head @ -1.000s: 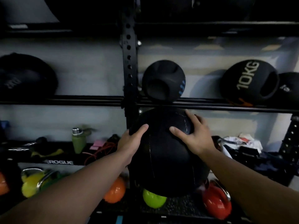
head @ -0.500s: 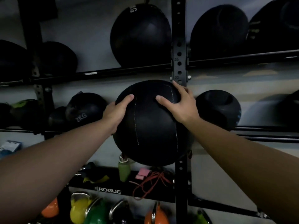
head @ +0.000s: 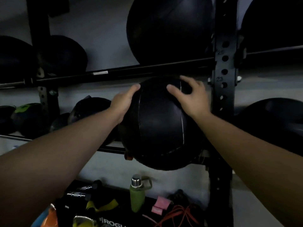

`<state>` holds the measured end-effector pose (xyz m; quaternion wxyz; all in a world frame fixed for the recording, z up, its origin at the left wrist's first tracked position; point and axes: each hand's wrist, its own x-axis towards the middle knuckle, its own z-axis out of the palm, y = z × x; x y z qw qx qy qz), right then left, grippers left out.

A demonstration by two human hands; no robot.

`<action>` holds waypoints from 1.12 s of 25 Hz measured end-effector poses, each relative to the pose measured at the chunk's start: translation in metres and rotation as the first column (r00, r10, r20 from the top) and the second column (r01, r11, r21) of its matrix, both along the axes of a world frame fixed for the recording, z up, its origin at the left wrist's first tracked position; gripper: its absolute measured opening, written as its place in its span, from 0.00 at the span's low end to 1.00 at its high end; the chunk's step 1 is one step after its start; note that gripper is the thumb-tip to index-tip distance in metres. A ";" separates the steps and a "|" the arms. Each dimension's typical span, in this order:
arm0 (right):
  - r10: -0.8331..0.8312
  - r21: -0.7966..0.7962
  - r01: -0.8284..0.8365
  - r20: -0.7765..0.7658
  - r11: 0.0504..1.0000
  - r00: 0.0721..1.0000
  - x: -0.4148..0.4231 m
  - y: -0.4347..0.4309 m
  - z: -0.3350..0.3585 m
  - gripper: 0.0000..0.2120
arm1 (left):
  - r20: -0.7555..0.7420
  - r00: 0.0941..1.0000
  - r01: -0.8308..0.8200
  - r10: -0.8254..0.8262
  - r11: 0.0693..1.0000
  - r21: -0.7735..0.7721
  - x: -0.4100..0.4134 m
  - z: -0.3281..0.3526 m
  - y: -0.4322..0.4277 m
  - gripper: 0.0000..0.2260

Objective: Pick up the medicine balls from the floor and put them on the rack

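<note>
Gym: racked medicine balls (head: pixel 170 28)

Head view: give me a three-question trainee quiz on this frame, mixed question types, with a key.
1. True or false: both hands grip the big black ball.
2. Multiple choice: where is the green bottle?
A. on the top shelf
B. below the held ball
C. in the right hand
3. Fill in: the upright post with holes stands to the ____ of the held ball.

Key
1. True. The left hand is on the ball's left side and the right hand is on its upper right.
2. B. The bottle stands upright on a low shelf under the ball.
3. Right.
</note>
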<state>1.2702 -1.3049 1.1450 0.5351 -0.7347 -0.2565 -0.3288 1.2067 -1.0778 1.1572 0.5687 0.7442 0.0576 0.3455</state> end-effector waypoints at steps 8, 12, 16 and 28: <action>0.034 -0.035 -0.036 -0.049 0.999 0.998 0.145 0.027 0.058 0.20 | 0.218 0.971 -0.011 -0.096 0.895 0.445 0.105 -0.038 0.038 0.45; 0.037 -0.060 -0.040 -0.044 0.997 0.998 0.166 0.045 0.065 0.22 | 0.337 0.935 -0.053 -0.113 0.892 0.448 0.126 -0.046 0.055 0.48; -0.071 -0.100 0.082 0.112 0.992 0.991 0.138 0.057 0.062 0.17 | 0.332 0.934 -0.012 -0.132 0.917 0.399 0.120 -0.057 0.069 0.43; -0.480 -0.606 0.409 0.051 0.682 0.876 -0.053 0.038 0.013 0.33 | -0.034 0.994 0.104 -0.108 0.757 0.645 0.008 -0.045 0.125 0.44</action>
